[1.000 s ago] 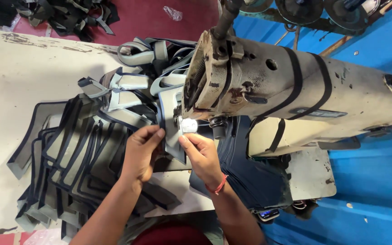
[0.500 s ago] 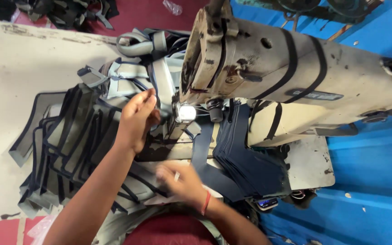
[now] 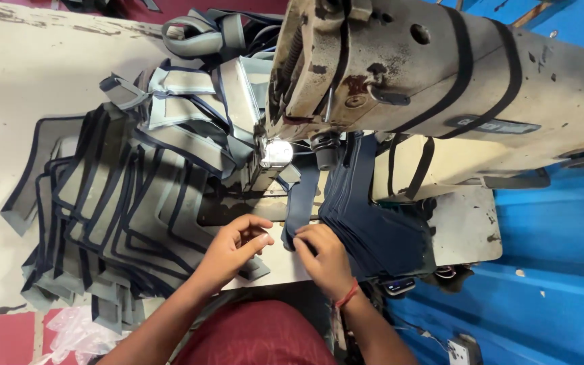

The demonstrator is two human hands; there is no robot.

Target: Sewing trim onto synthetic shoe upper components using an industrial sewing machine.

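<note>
Right hand (image 3: 324,260) pinches the navy strip's (image 3: 302,203) near end; strip runs lengthwise toward the sewing machine (image 3: 441,81). Left hand (image 3: 234,247) curled, empty.

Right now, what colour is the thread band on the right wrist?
Red-orange thread band, clearest in the head view.

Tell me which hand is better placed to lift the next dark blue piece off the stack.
Right hand, probably: its fingers already rest on the edge of the dark blue stack. The left hand is curled beside it, nearer the grey trimmed pieces.
</note>
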